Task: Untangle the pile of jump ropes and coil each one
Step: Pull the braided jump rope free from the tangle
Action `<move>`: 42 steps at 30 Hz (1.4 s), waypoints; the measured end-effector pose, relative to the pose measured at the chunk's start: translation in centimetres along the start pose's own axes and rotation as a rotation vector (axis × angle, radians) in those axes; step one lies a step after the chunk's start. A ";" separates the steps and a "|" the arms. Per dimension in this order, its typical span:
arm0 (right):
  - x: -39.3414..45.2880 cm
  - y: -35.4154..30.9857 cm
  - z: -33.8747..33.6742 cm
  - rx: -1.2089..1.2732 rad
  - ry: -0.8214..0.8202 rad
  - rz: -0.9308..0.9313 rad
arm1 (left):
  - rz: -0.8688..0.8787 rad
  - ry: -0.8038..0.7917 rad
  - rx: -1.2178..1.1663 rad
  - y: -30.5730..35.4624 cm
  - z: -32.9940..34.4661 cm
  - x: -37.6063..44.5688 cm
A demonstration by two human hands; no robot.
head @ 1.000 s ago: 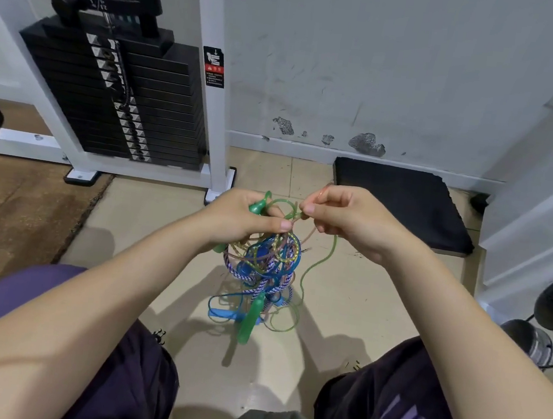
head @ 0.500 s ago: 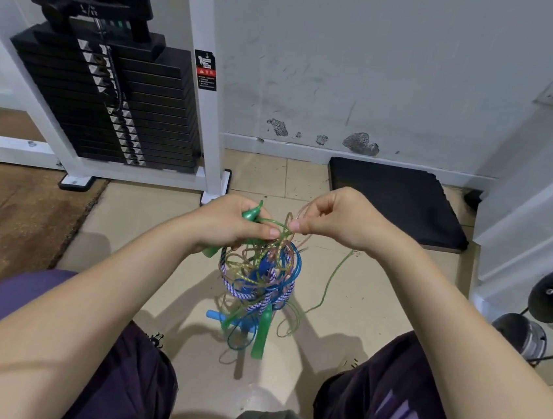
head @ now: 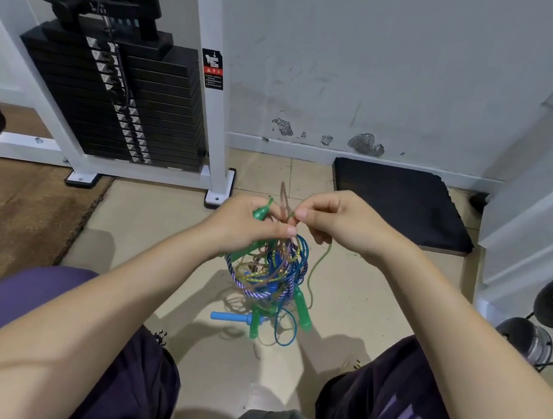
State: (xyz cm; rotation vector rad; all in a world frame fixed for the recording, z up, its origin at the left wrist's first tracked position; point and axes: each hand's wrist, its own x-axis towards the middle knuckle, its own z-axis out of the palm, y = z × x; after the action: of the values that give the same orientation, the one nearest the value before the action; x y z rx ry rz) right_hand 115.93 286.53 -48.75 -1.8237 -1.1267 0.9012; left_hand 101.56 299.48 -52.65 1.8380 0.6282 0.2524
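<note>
- My left hand (head: 249, 227) is wrapped round a green handle (head: 261, 213) at the top of the tangle of jump ropes (head: 270, 270), which hangs from it above the tiled floor (head: 164, 225), between my knees.
- My right hand (head: 338, 222) pinches a thin green cord (head: 317, 265) between thumb and forefinger, just beside the left; that cord loops down to the right of the bundle.
- Risk: if I pull the green cord hard while the rest hangs by its own weight, I judge the loops will cinch tighter round the blue cord (head: 301, 256) and the braided purple-and-white rope (head: 243, 282).
- Risk: the dangling green handle (head: 302, 309) and the blue handle (head: 228, 317) could snag as anything is drawn through.
- The plastic cords look smooth, glossy and springy, holding round coils; the braided ropes look soft and grippy, likelier to bind.
- The handles are ribbed, tapered plastic tubes.
</note>
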 end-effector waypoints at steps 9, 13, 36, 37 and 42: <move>1.0 1.7 -1.3 0.058 0.262 0.148 | 0.016 0.406 -0.135 0.5 -2.9 0.7; 1.0 2.4 -2.8 0.090 0.387 0.137 | -0.057 0.467 -0.099 -0.4 -5.0 1.1; 0.0 -0.1 -1.2 0.341 0.342 -0.058 | 0.020 0.154 0.019 -0.6 -0.4 1.2; 0.1 0.0 -1.7 0.388 0.381 -0.043 | 0.002 0.180 0.023 -0.7 -0.8 1.2; 0.1 0.5 -3.6 0.626 0.494 -0.005 | -0.092 0.302 0.016 -1.3 -2.3 1.4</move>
State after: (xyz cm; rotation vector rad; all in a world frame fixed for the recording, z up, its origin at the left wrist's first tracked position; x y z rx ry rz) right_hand 119.31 285.56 -47.64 -1.4002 -0.4639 0.6464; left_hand 101.27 302.39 -53.21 1.7958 0.9228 0.4698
